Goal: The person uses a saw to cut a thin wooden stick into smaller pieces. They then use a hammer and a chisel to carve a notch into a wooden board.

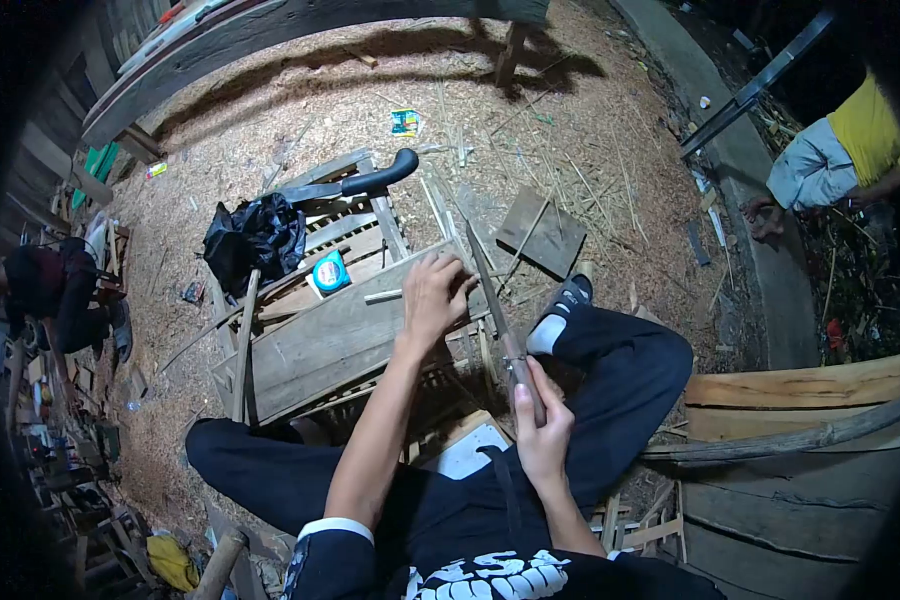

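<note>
My right hand (544, 432) is wrapped round the handle of a long knife (492, 297), thumb along it, with the narrow blade pointing away from me. My left hand (433, 292) is closed just left of the blade, over the far end of a grey wooden board (320, 338). A thin pale strip (382, 297) pokes out to the left from under this hand; the fingers hide the rest. A blue tape measure (330, 272) sits beyond the board. Behind it lie a black plastic bag (258, 240) and a saw with a black handle (382, 174).
A flat wooden piece (541, 232) lies on the shavings-covered ground (370, 100). A long wooden bench (300, 40) stands at the back. One person in a yellow top (875, 125) is at the right, another person (55, 285) at the left. Planks (800, 390) lie at lower right.
</note>
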`<act>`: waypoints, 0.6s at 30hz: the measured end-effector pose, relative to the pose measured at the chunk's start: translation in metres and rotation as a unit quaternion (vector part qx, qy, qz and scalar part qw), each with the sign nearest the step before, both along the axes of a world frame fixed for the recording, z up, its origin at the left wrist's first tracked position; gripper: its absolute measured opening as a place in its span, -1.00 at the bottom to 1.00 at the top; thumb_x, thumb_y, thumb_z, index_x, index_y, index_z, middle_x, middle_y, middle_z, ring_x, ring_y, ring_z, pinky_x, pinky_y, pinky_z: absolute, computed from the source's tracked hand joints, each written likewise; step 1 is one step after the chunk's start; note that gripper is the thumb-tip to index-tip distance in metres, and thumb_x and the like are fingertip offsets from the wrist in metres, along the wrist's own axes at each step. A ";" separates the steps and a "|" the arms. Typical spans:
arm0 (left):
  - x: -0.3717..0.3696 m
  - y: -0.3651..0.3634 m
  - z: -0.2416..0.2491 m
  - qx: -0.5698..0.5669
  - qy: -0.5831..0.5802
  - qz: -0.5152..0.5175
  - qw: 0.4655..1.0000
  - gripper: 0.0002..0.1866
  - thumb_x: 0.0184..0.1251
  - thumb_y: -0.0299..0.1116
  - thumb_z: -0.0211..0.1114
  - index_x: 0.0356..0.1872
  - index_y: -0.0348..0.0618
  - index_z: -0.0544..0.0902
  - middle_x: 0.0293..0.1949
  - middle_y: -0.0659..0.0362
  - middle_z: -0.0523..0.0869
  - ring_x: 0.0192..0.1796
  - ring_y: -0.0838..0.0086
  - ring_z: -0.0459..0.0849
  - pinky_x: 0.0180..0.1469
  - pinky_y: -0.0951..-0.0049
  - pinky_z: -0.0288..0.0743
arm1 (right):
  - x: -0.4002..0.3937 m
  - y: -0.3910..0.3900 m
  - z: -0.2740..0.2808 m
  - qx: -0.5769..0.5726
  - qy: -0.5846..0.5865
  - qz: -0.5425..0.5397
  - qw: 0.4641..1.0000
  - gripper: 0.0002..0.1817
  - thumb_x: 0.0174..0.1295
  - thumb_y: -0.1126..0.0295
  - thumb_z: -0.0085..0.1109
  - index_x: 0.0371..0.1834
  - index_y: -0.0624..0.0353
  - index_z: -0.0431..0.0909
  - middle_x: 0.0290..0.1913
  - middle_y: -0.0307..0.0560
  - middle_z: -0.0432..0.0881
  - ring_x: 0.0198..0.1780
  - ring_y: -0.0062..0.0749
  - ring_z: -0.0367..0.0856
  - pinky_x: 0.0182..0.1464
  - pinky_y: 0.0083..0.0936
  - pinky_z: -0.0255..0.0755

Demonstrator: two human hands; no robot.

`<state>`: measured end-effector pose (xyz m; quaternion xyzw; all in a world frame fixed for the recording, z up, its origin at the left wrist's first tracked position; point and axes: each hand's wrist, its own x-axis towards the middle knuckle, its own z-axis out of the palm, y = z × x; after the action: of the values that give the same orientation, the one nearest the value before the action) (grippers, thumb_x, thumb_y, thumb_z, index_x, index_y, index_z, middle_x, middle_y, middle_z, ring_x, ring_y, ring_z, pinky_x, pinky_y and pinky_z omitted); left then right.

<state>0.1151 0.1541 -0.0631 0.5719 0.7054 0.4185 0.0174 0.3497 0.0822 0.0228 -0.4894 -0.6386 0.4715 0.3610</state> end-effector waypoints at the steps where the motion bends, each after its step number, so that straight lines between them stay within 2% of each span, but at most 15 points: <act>1: 0.001 0.001 0.000 0.001 0.002 0.011 1.000 -0.83 0.25 -0.34 0.53 -0.29 -0.18 0.72 -0.23 0.09 0.71 -0.07 0.06 0.66 0.00 0.10 0.51 | -0.004 0.000 0.000 -0.013 -0.009 -0.005 1.000 -0.51 0.57 0.33 0.22 0.42 0.45 0.56 0.23 0.26 0.78 0.18 -0.30 0.78 0.25 -0.39 0.59; 4: 0.001 0.006 0.000 0.024 0.004 0.027 0.999 -0.85 0.28 -0.34 0.51 -0.30 -0.18 0.73 -0.24 0.10 0.71 -0.08 0.06 0.66 -0.01 0.12 0.50 | -0.015 0.008 -0.008 -0.038 0.023 -0.029 0.999 -0.50 0.57 0.34 0.21 0.43 0.48 0.55 0.22 0.24 0.78 0.18 -0.32 0.77 0.24 -0.41 0.59; 6: 0.003 0.003 -0.003 0.002 -0.010 0.023 1.000 -0.84 0.28 -0.33 0.51 -0.30 -0.18 0.72 -0.23 0.09 0.70 -0.08 0.07 0.66 -0.01 0.12 0.50 | -0.008 0.005 -0.003 -0.009 0.005 -0.022 1.000 -0.48 0.58 0.33 0.21 0.44 0.51 0.53 0.23 0.24 0.78 0.22 -0.33 0.75 0.26 -0.42 0.57; 10: 0.001 0.001 -0.002 0.020 0.041 0.017 0.999 -0.79 0.28 -0.30 0.53 -0.25 -0.18 0.69 -0.20 0.07 0.69 -0.12 0.05 0.65 -0.02 0.12 0.50 | -0.002 0.003 -0.002 -0.048 0.011 -0.003 0.999 -0.48 0.57 0.33 0.22 0.46 0.49 0.52 0.24 0.22 0.77 0.22 -0.38 0.73 0.25 -0.45 0.56; 12: 0.002 0.000 -0.001 0.009 0.037 0.024 0.999 -0.79 0.28 -0.33 0.52 -0.18 -0.18 0.71 -0.17 0.07 0.71 -0.07 0.03 0.69 0.00 0.10 0.53 | -0.007 0.004 -0.007 0.026 0.014 -0.001 1.000 -0.52 0.53 0.37 0.26 0.41 0.44 0.58 0.18 0.14 0.79 0.09 -0.40 0.74 0.15 -0.46 0.58; 14: 0.001 -0.008 -0.001 0.044 0.023 0.055 0.997 -0.79 0.27 -0.38 0.52 -0.13 -0.17 0.73 -0.13 0.06 0.74 -0.02 0.03 0.72 0.00 0.09 0.56 | -0.006 0.001 -0.001 0.034 0.016 0.021 0.999 -0.50 0.53 0.37 0.26 0.43 0.46 0.56 0.21 0.19 0.78 0.15 -0.39 0.75 0.19 -0.46 0.58; 15: -0.005 -0.016 -0.001 0.010 -0.005 0.039 0.999 -0.75 0.22 -0.47 0.50 -0.08 -0.16 0.74 -0.11 0.05 0.78 -0.05 0.05 0.75 -0.03 0.10 0.59 | -0.005 0.000 0.002 0.042 0.014 0.041 0.998 -0.48 0.53 0.37 0.27 0.45 0.48 0.53 0.23 0.23 0.78 0.21 -0.38 0.75 0.22 -0.46 0.59; 18: -0.026 -0.039 0.014 0.023 -0.001 0.027 0.999 -0.71 0.16 -0.56 0.47 -0.07 -0.15 0.75 -0.15 0.05 0.81 -0.10 0.07 0.76 -0.07 0.14 0.60 | -0.009 -0.006 0.001 0.055 0.012 0.067 0.996 -0.50 0.50 0.39 0.29 0.43 0.45 0.57 0.22 0.25 0.79 0.21 -0.33 0.78 0.21 -0.45 0.61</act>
<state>0.0891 0.1149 -0.0493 0.5528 0.7106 0.4352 -0.0063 0.3406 0.0760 0.0235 -0.4196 -0.6906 0.4642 0.3627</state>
